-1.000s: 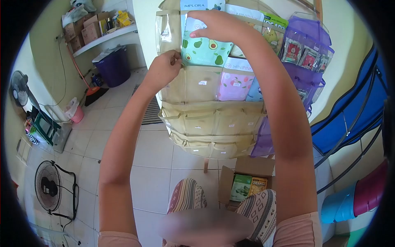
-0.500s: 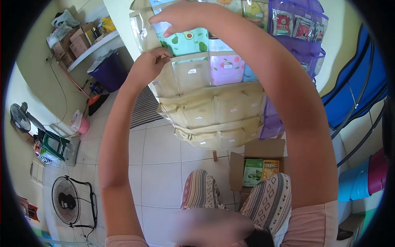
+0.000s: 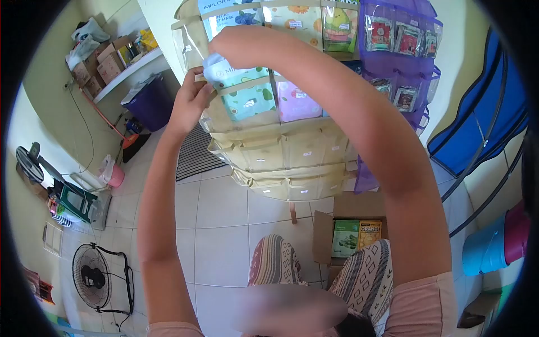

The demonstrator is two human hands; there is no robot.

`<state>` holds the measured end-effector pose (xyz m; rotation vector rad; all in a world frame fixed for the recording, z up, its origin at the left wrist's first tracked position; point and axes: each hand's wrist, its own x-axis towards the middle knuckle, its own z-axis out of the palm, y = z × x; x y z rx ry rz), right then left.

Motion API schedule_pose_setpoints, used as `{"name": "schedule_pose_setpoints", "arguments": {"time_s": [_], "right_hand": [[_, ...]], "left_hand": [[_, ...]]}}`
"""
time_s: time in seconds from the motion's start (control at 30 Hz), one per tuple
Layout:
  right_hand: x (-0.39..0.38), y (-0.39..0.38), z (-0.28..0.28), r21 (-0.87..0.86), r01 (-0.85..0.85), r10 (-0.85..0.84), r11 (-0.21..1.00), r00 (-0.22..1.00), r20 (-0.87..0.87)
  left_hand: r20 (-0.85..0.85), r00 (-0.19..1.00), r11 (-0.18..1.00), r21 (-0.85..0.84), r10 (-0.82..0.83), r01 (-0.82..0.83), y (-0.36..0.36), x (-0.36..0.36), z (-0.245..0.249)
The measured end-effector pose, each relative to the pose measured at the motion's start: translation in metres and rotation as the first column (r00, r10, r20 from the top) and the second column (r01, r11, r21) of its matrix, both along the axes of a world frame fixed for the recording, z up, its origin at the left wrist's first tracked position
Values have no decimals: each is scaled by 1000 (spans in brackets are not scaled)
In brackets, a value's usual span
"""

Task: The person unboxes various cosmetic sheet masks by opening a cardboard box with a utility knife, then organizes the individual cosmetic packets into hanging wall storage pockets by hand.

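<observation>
A beige hanging organizer (image 3: pixel 255 128) with clear pockets fills the upper middle. In one of its pockets sits a green, avocado-printed sheet mask packet (image 3: pixel 250 103), its top sticking out above the rim. My right hand (image 3: pixel 238 46) is closed at the top of this packet, the fingers partly hidden. My left hand (image 3: pixel 192 104) pinches the organizer's pocket edge at the packet's left. A pink, fruit-printed packet (image 3: pixel 297 101) stands in the pocket to the right. Above hang a blue packet (image 3: pixel 233 17), a flower-printed packet (image 3: pixel 293 25) and another green packet (image 3: pixel 340 33).
To the right hangs a purple organizer (image 3: pixel 397 67) with small sachets. On the floor an open cardboard box (image 3: pixel 322 236) holds a green box and an orange box. A standing fan (image 3: pixel 91 276), a purple bin (image 3: pixel 150 100) and a broom (image 3: pixel 135 145) are at the left.
The avocado packet has moved down into the pocket, with my right hand lowering along it. My left hand has shifted slightly left and down at the pocket edge.
</observation>
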<state>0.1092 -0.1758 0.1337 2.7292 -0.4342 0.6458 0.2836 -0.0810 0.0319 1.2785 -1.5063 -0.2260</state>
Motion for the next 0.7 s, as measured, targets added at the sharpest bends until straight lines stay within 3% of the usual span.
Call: {"name": "schedule_pose_setpoints", "arguments": {"time_s": [0.07,0.23,0.33,0.37,0.47,0.57,0.7], "right_hand": [[0,4,2,98,7,-10,995,999,33],[-9,-22,6,69,-209,198,976,970,142],[-5,-17,-27,-8,-95,95,995,992,82],[-5,-17,-24,24,-80,80,996,996,36],[-20,-20,-17,124,-180,158,976,973,171],[-24,1,-45,70,-23,21,997,999,35],[-49,19,-41,144,28,-39,989,997,73]], "left_hand": [[12,1000,1000,-1,9,-9,1,-1,0],[25,996,995,-39,88,-87,4,-4,0],[128,990,997,-43,64,-59,2,-2,2],[154,985,995,-62,81,-73,0,-3,3],[230,963,987,-111,141,-118,-2,-5,-1],[290,935,972,-169,205,-161,-6,2,-5],[306,901,935,-270,309,-229,-23,22,-20]]}}
